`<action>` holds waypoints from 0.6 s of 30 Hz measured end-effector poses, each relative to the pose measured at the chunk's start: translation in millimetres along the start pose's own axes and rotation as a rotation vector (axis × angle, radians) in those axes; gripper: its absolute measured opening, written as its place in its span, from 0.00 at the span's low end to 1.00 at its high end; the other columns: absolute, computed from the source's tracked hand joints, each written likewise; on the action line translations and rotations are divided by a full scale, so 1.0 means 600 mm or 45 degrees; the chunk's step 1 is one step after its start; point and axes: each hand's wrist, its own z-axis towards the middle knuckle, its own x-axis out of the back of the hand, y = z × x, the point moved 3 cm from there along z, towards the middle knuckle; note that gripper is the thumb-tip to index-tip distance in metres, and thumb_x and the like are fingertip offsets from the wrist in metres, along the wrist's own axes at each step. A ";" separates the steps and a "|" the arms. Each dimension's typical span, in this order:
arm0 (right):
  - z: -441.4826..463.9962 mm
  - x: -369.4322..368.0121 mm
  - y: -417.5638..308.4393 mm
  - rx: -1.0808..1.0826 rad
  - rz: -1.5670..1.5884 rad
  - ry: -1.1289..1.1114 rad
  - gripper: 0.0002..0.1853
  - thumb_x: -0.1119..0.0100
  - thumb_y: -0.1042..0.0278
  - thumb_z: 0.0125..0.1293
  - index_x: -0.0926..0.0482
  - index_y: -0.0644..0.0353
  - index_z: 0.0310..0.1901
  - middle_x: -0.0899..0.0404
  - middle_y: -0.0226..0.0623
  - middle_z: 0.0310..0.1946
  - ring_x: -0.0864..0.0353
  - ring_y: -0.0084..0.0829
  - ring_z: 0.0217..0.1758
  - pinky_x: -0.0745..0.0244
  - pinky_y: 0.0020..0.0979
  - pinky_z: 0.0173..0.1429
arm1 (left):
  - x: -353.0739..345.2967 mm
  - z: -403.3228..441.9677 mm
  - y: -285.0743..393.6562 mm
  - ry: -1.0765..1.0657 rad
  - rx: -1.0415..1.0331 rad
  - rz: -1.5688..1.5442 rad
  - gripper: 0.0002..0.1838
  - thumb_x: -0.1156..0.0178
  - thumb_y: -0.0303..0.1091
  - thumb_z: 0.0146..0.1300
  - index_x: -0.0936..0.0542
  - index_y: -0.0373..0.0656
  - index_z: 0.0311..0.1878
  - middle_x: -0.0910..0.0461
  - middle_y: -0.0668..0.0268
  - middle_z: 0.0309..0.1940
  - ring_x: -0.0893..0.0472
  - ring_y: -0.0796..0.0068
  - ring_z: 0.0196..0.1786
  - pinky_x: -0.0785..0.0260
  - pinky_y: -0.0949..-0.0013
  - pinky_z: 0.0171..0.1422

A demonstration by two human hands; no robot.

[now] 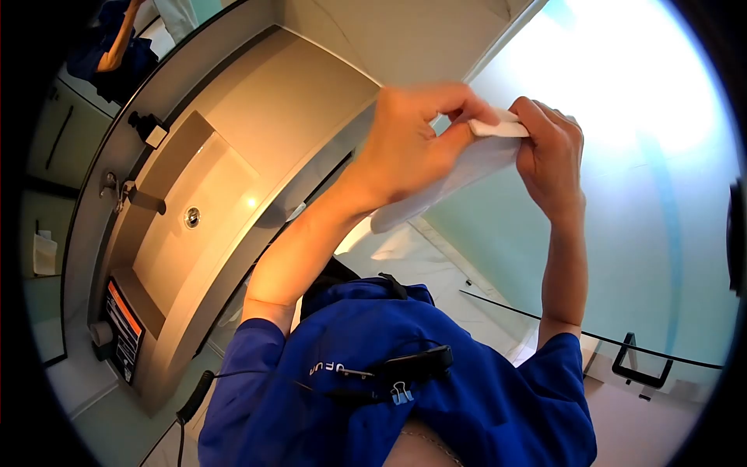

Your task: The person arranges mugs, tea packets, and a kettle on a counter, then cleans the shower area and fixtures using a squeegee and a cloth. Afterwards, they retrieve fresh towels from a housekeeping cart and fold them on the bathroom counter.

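My left hand (412, 144) and my right hand (552, 152) are raised in front of me, each pinching the folded upper edge of a white cloth (499, 126). That edge is gathered into a thick fold between my fingers. Below it the cloth hangs as a thin, pale sheet, partly hidden behind my left hand and forearm. My left thumb and forefinger curl toward the fold, slightly blurred. The fingers of my right hand close around the other end. Beyond the cloth stands a frosted glass panel (615, 194).
On the left is a washbasin (226, 175) with a faucet (144, 198) and a dark dispenser bottle (149, 128). A black sign (124, 327) lies at the counter's near end. A mirror runs along the far left. A black door handle (642, 362) sits low right.
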 end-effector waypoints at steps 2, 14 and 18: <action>-0.007 0.007 0.010 -0.021 0.225 0.038 0.03 0.46 0.76 0.50 0.26 0.60 0.28 0.29 0.39 0.15 0.30 0.36 0.17 0.36 0.31 0.23 | -0.002 0.011 0.002 0.016 -0.015 -0.141 0.09 0.40 0.19 0.53 0.19 0.34 0.39 0.18 0.62 0.36 0.20 0.76 0.40 0.28 0.72 0.48; 0.032 0.226 0.035 0.065 0.296 -0.009 0.16 0.44 0.59 0.66 0.29 0.65 0.44 0.26 0.36 0.32 0.27 0.25 0.34 0.29 0.25 0.36 | -0.108 -0.074 -0.106 -0.477 0.278 -0.069 0.24 0.32 0.47 0.48 0.21 0.38 0.41 0.20 0.51 0.37 0.20 0.58 0.39 0.29 0.65 0.44; 0.086 0.396 0.058 0.241 -0.247 0.524 0.26 0.40 0.51 0.61 0.32 0.70 0.44 0.24 0.52 0.34 0.21 0.43 0.32 0.18 0.40 0.33 | -0.159 -0.230 -0.278 -0.701 0.096 0.347 0.21 0.29 0.46 0.41 0.21 0.36 0.25 0.25 0.50 0.19 0.24 0.48 0.25 0.32 0.59 0.32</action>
